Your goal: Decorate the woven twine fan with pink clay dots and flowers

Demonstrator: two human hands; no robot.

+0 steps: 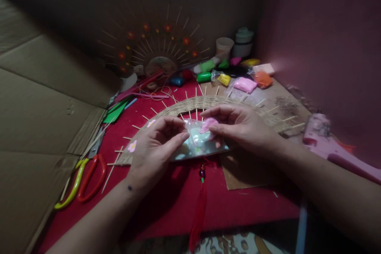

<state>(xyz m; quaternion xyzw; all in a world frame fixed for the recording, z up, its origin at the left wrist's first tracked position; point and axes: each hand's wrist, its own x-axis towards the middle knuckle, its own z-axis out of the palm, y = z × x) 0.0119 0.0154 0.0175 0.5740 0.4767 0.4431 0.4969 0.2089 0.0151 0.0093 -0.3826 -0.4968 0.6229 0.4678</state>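
My left hand (156, 141) is closed, thumb against fingers, on the edge of a small clear plastic bag (190, 129). A soft pink piece of modelling clay (209, 124) is pinched between the thumb and fingers of my right hand (242, 127), beside the bag. Both hands are over the pale blue base (199, 149) of a fan. Around the base arches a woven twine band (181, 107) with thin sticks poking out. Small pink flowers (132, 146) sit on the band's left side, partly behind my left hand. A red tassel (199, 210) with a dark bead hangs below the base.
Red-and-yellow scissors (92, 176) lie at left by a cardboard wall (35, 107). A pink glue gun (333, 149) is at right. Behind are packets of coloured clay (245, 84), a cup (224, 47), a lidded container (243, 41) and another fan with red flowers (167, 27).
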